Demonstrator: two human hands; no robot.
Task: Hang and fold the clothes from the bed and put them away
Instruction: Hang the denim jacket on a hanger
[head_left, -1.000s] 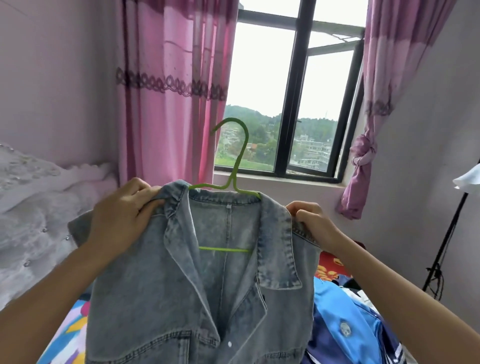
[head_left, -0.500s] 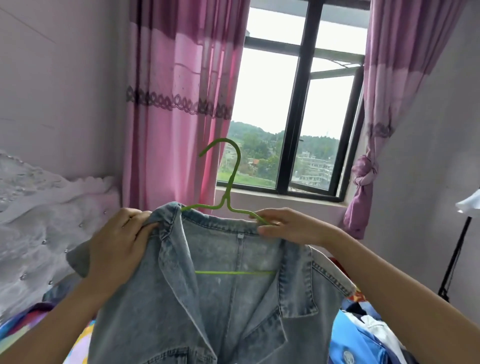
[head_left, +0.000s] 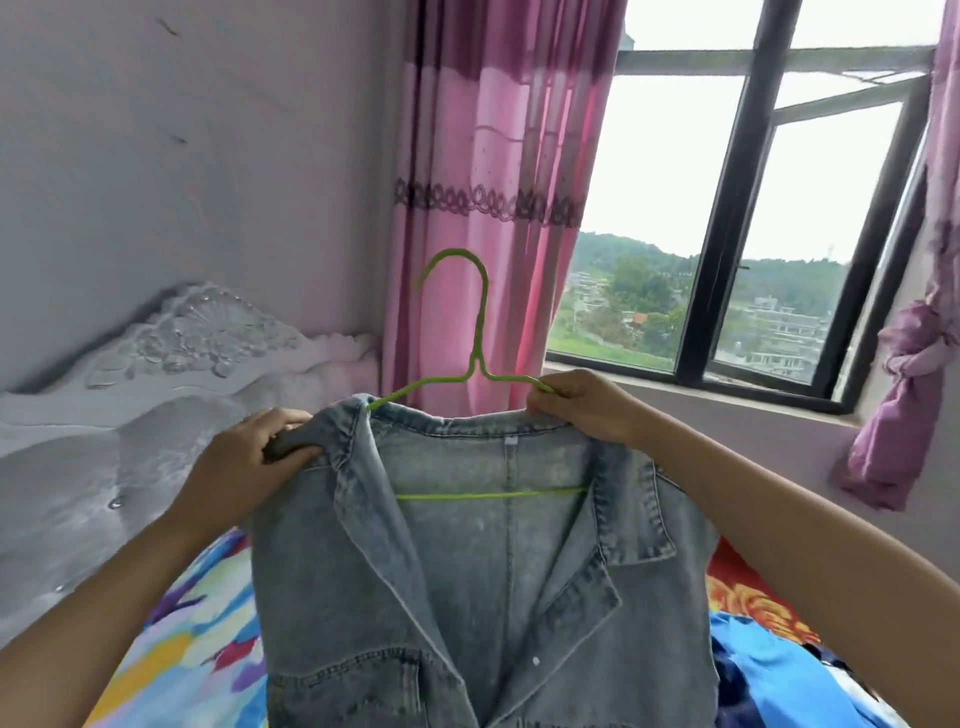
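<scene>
shifting inward from the jacket's outer shoulder over the last second, the right hand (head_left: 587, 410) is now at the collar, its fingers (head_left: 545, 397) clamped on the right tip of the green hanger (head_left: 475, 332) together with the collar edge just below them. the left hand (head_left: 249, 457) has kept its place, its fingers (head_left: 283, 418) curled round a fold of the denim jacket (head_left: 467, 597) at the left shoulder. the whole bundle also rides higher than it did.

the denim jacket hangs between the two sets of fingers and down below them, front open and lapels spread, held up over the bed (head_left: 182, 649). the hanger's left arm disappears under the denim beside the left fingers. its right arm runs bare above the collar to the right fingers, and its bottom bar shows inside the neck opening below them. the right shoulder looks not quite seated on the hanger yet, so this reads as the last settling of the garment before it can be carried off to hang. the hook stands free above the fingers.

counted: one denim jacket, one green hanger, two hands, both busy. one blue garment (head_left: 779, 675) lies on the bed below the right forearm, judged still to be dealt with; whether more is folded under it i cannot tell. beyond the fingers are one carved headboard (head_left: 197, 338), one window (head_left: 727, 234), one pink curtain (head_left: 483, 208) hanging straight, and one tied curtain (head_left: 904, 405) off to the right.
</scene>
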